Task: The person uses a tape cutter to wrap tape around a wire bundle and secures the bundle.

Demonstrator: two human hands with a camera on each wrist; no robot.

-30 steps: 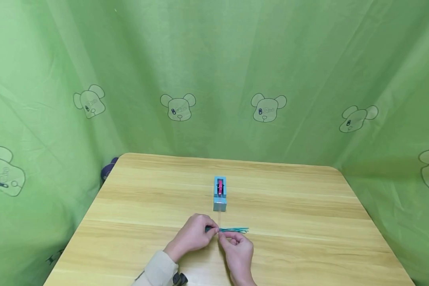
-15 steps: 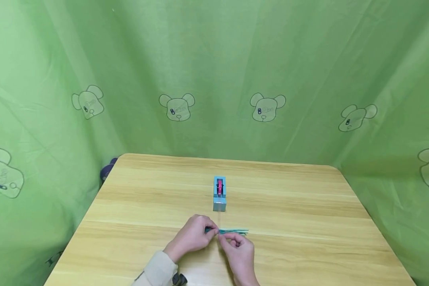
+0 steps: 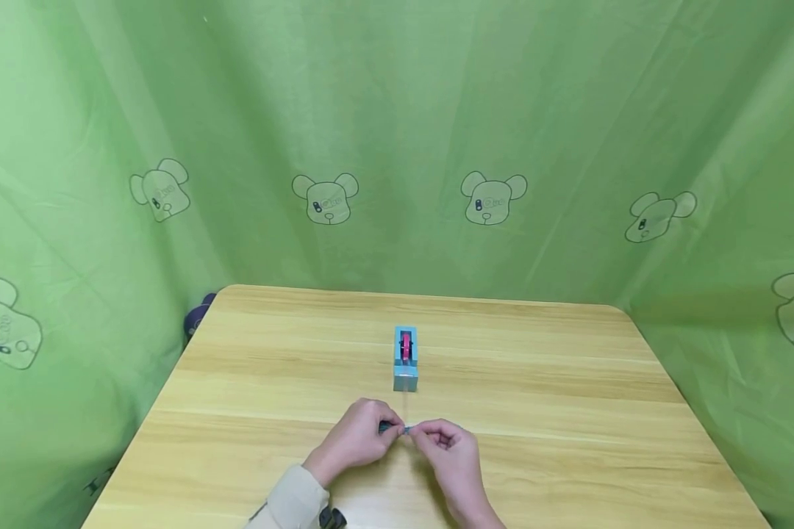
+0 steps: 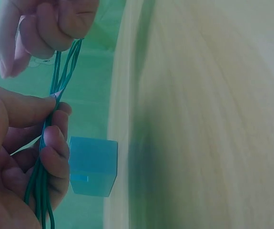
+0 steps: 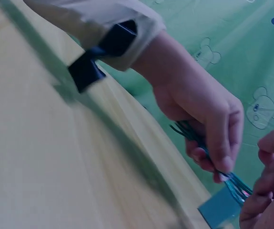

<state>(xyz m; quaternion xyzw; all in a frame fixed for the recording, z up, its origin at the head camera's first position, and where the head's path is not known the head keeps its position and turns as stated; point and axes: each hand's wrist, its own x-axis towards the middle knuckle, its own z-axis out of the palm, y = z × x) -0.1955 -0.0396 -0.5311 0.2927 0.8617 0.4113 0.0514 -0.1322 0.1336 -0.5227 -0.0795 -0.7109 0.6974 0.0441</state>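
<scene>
A bundle of thin green strands (image 4: 42,183) is held raised, between both hands. My left hand (image 3: 357,435) pinches it between thumb and fingers, and the strands run back through its palm in the left wrist view. My right hand (image 3: 453,459) grips the bundle just to the right, its curled fingers covering that end. A strip of clear tape (image 3: 406,404) stretches from the blue tape dispenser (image 3: 406,379) to the bundle. Beside the left thumb, a pale bit of tape (image 4: 55,94) lies against the strands. The dispenser holds a pink-cored roll.
The wooden table (image 3: 556,382) stretches out on both sides of the hands. Green curtains (image 3: 397,132) with bear-head prints enclose it. A dark strap clip (image 3: 332,518) hangs by the left sleeve (image 3: 294,499). Something purple (image 3: 197,316) shows past the far left table corner.
My right hand has moved slightly right and up from the tape's end and now covers the strands' right part, which stuck out before. The left hand stays in place.
</scene>
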